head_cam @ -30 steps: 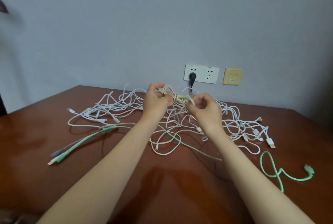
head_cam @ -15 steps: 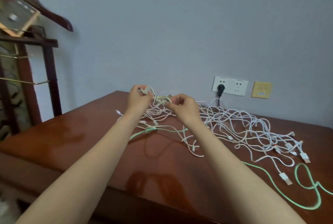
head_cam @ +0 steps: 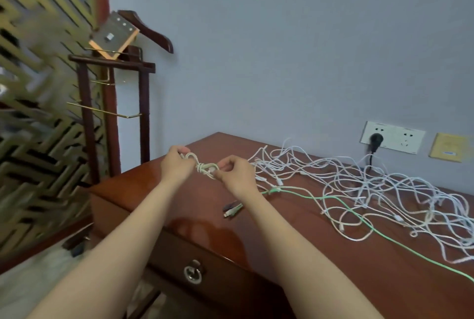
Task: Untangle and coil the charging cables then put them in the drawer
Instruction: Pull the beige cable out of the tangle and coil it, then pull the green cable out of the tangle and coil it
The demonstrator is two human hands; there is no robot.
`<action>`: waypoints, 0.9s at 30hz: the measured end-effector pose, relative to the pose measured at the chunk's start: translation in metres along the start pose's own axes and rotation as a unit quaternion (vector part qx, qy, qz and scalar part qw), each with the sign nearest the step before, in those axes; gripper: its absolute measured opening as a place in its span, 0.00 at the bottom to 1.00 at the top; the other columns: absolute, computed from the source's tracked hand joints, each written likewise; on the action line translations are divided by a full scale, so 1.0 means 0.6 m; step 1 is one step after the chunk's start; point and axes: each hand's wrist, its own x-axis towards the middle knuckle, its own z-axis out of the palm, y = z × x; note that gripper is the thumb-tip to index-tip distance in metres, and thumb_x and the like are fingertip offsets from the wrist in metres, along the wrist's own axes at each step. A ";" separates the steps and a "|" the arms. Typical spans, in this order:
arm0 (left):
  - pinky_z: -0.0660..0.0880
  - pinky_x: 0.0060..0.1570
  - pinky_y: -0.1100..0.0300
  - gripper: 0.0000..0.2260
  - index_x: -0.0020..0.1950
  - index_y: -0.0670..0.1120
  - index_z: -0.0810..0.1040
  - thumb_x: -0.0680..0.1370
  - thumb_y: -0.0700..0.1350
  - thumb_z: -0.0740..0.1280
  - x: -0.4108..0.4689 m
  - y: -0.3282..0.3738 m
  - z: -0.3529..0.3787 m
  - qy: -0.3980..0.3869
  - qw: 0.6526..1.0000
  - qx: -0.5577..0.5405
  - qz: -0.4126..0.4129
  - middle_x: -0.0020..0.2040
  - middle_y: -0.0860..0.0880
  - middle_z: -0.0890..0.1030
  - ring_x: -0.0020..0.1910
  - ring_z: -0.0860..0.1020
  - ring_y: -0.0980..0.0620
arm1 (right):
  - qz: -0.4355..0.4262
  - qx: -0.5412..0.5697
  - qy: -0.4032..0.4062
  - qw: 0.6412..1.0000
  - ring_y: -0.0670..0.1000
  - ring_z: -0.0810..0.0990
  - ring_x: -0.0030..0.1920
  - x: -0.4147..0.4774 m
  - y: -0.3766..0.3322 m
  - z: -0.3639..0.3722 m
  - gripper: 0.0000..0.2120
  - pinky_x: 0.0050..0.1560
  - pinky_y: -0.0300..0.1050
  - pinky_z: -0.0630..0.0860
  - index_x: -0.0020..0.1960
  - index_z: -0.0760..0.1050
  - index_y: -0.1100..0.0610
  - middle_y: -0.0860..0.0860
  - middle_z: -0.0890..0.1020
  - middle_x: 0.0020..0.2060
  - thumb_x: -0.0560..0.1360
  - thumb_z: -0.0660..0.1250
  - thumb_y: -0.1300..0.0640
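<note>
A small coiled cream cable (head_cam: 204, 166), tied round its middle, hangs in the air between my hands above the table's left end. My left hand (head_cam: 177, 164) grips its left loop and my right hand (head_cam: 234, 175) pinches its right end. A big tangle of white cables (head_cam: 359, 185) lies spread on the brown table (head_cam: 320, 254) to the right. A green cable (head_cam: 333, 202) runs out of the tangle toward the front right. Below my arms is the table's drawer (head_cam: 179, 254), closed, with a metal ring pull (head_cam: 192, 271).
A dark connector end (head_cam: 232, 209) lies on the table under my right wrist. A wooden valet stand (head_cam: 115, 93) is left of the table by a lattice screen. A black plug (head_cam: 375, 140) sits in the wall socket behind the tangle.
My view has swung left and down, and both hands have carried the coiled cable left, off the tangle, to above the table's left end. The drawer front has come into view.
</note>
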 end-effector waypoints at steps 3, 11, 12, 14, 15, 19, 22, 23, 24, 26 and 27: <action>0.66 0.50 0.61 0.14 0.60 0.41 0.72 0.75 0.36 0.64 0.008 -0.028 -0.027 0.021 0.999 0.023 -0.012 0.55 0.43 0.75 0.57 0.74 0.44 | 0.000 -0.003 -0.015 1.000 0.48 0.74 0.41 0.001 -0.006 0.048 0.07 0.46 0.40 0.71 0.48 0.78 0.59 0.45 0.73 0.32 0.71 0.70 0.60; 0.67 0.51 0.59 0.18 0.62 0.39 0.68 0.73 0.35 0.67 0.041 -0.074 -0.066 0.067 0.997 0.026 -0.024 0.58 0.39 0.76 0.57 0.74 0.42 | 0.035 0.034 -0.016 0.999 0.55 0.80 0.44 0.015 -0.014 0.134 0.13 0.47 0.45 0.76 0.37 0.69 0.49 0.47 0.74 0.35 0.72 0.65 0.65; 0.68 0.52 0.58 0.18 0.62 0.39 0.68 0.73 0.35 0.67 0.044 -0.081 -0.067 0.069 0.997 0.032 -0.027 0.58 0.39 0.76 0.57 0.74 0.41 | 0.036 0.036 -0.020 0.998 0.53 0.78 0.43 0.018 -0.012 0.140 0.10 0.45 0.42 0.74 0.40 0.71 0.51 0.46 0.73 0.34 0.73 0.65 0.65; 0.68 0.53 0.57 0.16 0.60 0.40 0.70 0.74 0.35 0.66 0.048 -0.094 -0.065 0.065 0.996 0.058 -0.025 0.57 0.39 0.76 0.57 0.74 0.41 | 0.041 0.027 -0.036 0.998 0.51 0.75 0.42 0.019 -0.007 0.149 0.06 0.42 0.38 0.70 0.45 0.73 0.53 0.47 0.74 0.37 0.74 0.65 0.63; 0.68 0.53 0.57 0.14 0.58 0.40 0.71 0.74 0.35 0.65 0.048 -0.100 -0.064 0.059 0.995 0.080 -0.019 0.57 0.39 0.76 0.58 0.73 0.42 | 0.043 0.022 -0.046 0.998 0.52 0.76 0.42 0.019 -0.003 0.154 0.05 0.42 0.39 0.70 0.45 0.73 0.53 0.49 0.75 0.39 0.74 0.64 0.63; 0.68 0.57 0.55 0.05 0.48 0.45 0.76 0.75 0.37 0.63 0.048 -0.123 -0.054 0.020 0.984 0.175 -0.002 0.59 0.41 0.74 0.58 0.72 0.42 | 0.051 0.009 -0.069 0.996 0.57 0.80 0.49 0.021 0.015 0.158 0.04 0.50 0.44 0.75 0.45 0.71 0.53 0.53 0.77 0.44 0.75 0.64 0.61; 0.62 0.64 0.52 0.06 0.52 0.47 0.78 0.77 0.40 0.64 0.040 -0.132 -0.058 0.028 0.969 0.246 -0.015 0.65 0.42 0.66 0.64 0.65 0.40 | 0.050 0.019 -0.090 0.995 0.55 0.78 0.48 0.021 0.015 0.150 0.05 0.48 0.41 0.73 0.49 0.73 0.55 0.51 0.75 0.45 0.75 0.64 0.62; 0.60 0.65 0.52 0.06 0.53 0.47 0.77 0.77 0.41 0.64 0.038 -0.132 -0.060 0.032 0.965 0.260 -0.015 0.66 0.42 0.65 0.66 0.63 0.40 | 0.051 0.020 -0.096 0.994 0.54 0.77 0.47 0.020 0.013 0.147 0.07 0.47 0.40 0.71 0.52 0.74 0.57 0.51 0.74 0.45 0.75 0.64 0.63; 0.60 0.66 0.51 0.07 0.53 0.48 0.77 0.77 0.40 0.64 0.036 -0.129 -0.060 0.034 0.964 0.264 -0.012 0.67 0.42 0.64 0.66 0.63 0.40 | 0.051 0.023 -0.097 0.994 0.53 0.76 0.46 0.020 0.012 0.142 0.08 0.48 0.40 0.71 0.53 0.75 0.58 0.51 0.74 0.46 0.75 0.63 0.63; 0.60 0.65 0.51 0.09 0.53 0.48 0.77 0.76 0.37 0.62 0.032 -0.117 -0.056 0.039 0.965 0.259 0.004 0.66 0.42 0.65 0.65 0.63 0.40 | 0.038 0.013 -0.089 0.995 0.50 0.73 0.45 0.021 0.012 0.124 0.10 0.48 0.36 0.70 0.55 0.75 0.59 0.51 0.74 0.46 0.75 0.61 0.64; 0.60 0.65 0.51 0.09 0.52 0.48 0.77 0.75 0.37 0.62 0.030 -0.108 -0.054 0.044 0.965 0.258 0.015 0.65 0.43 0.65 0.65 0.63 0.41 | 0.030 -0.005 -0.081 0.996 0.49 0.72 0.46 0.023 0.013 0.113 0.11 0.46 0.33 0.67 0.55 0.75 0.60 0.51 0.74 0.45 0.75 0.60 0.65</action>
